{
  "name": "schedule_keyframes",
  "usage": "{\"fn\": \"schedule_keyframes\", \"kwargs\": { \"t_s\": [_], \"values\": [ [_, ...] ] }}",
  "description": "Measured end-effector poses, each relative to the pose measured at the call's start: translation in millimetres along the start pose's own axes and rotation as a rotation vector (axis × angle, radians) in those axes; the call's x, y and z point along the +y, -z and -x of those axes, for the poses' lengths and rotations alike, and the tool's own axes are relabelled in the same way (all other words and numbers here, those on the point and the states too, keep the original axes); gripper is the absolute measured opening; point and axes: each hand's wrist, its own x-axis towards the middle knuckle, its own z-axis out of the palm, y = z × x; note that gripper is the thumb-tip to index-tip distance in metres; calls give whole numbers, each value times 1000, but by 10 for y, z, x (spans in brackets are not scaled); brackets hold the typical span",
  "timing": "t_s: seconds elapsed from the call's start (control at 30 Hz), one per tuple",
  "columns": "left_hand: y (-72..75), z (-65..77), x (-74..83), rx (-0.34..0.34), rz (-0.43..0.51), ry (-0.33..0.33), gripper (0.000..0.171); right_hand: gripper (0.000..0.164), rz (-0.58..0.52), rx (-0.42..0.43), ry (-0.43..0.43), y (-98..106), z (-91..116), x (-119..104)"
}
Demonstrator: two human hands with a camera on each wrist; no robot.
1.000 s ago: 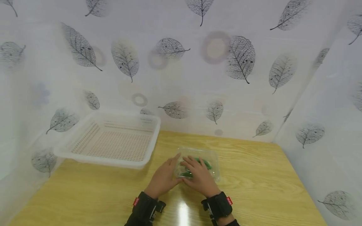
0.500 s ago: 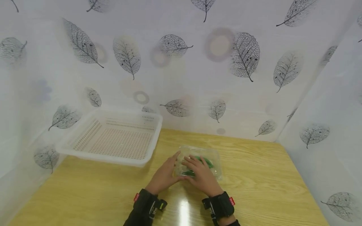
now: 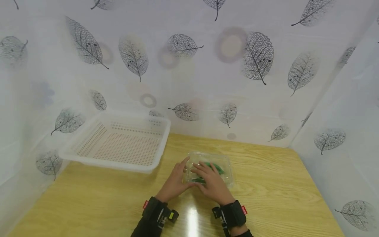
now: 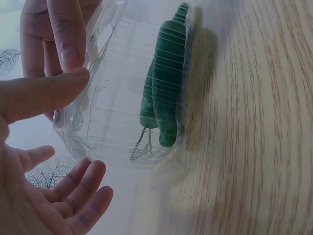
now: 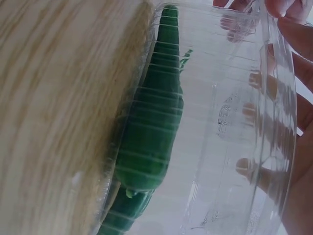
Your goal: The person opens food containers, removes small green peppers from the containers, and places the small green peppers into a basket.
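A clear lidded plastic box point(image 3: 227, 179) lies on the wooden table, with green peppers point(image 3: 218, 168) inside. Through its ribbed wall the left wrist view shows two long peppers point(image 4: 168, 73) lying side by side. My left hand point(image 3: 174, 183) is at the box's left end, fingers extended along that side and thumb tip on the near rim. Over the top lies my right hand point(image 3: 215, 186), its spread fingers on the lid and its thumb at the near edge. Both thumb tips meet near the front left corner. In the right wrist view, right-hand fingertips point(image 5: 243, 166) show through the plastic.
A white perforated plastic basket point(image 3: 161, 154) stands at the back left of the table point(image 3: 266, 197). Behind and at both sides hangs a pale curtain point(image 3: 201, 82) printed with leaves. Each wrist wears a black strap with a small camera.
The head view has shifted slightly. Both hands stay at the box, with only small shifts of the fingers and thumbs.
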Motion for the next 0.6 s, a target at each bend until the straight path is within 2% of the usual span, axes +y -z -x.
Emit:
{"fn": "schedule_keyframes", "kwargs": {
  "t_s": [0.3, 0.6],
  "values": [
    [-15, -23, -10, -52, 102, 29, 93, 46, 83, 49, 59, -30, 8, 3],
    [-16, -19, 4, -71, 94, 53, 90, 50, 176, 50, 133, -22, -20, 9]
  ]
}}
